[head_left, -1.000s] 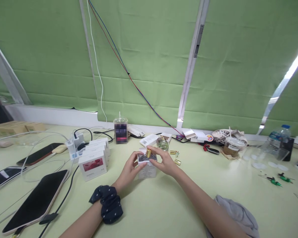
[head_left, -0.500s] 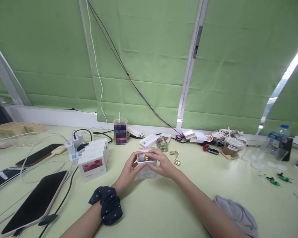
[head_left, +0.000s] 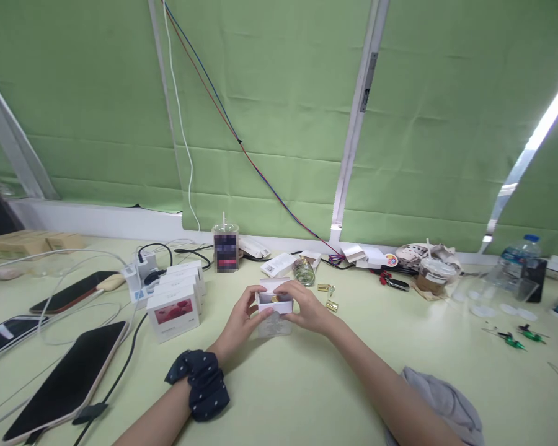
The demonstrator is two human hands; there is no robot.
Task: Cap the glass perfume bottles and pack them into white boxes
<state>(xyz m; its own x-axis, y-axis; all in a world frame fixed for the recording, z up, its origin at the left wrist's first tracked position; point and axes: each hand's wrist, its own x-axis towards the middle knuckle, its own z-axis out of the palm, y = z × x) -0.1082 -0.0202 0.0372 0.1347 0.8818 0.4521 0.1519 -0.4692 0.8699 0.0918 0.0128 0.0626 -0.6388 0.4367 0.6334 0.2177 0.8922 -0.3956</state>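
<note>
A small white box [head_left: 281, 307] with its lid raised stands in front of me on the table. Inside it shows a gold-coloured round piece [head_left: 275, 298], too small to name. My left hand [head_left: 250, 310] grips the box's left side, thumb along the front wall. On the right side, my right hand [head_left: 302, 303] holds the box too, its fingers bent over the top edge near the gold piece. Behind the box stands a glass jar [head_left: 304, 272]. To the right lie small gold cylinders [head_left: 332, 305].
Several white boxes [head_left: 173, 313] stand in a row at left, beside phones [head_left: 69, 378] and cables. Cups [head_left: 225, 248], a drink [head_left: 434, 275], a car key [head_left: 397, 283] and a water bottle [head_left: 521, 260] line the back. Green-handled tools [head_left: 511, 341] lie at right; grey cloth [head_left: 441, 402] near my right arm.
The gold piece sits lower in the box now, and more of the box's front wall shows. Fingers of my right hand have shifted slightly; both hands stay at the box.
</note>
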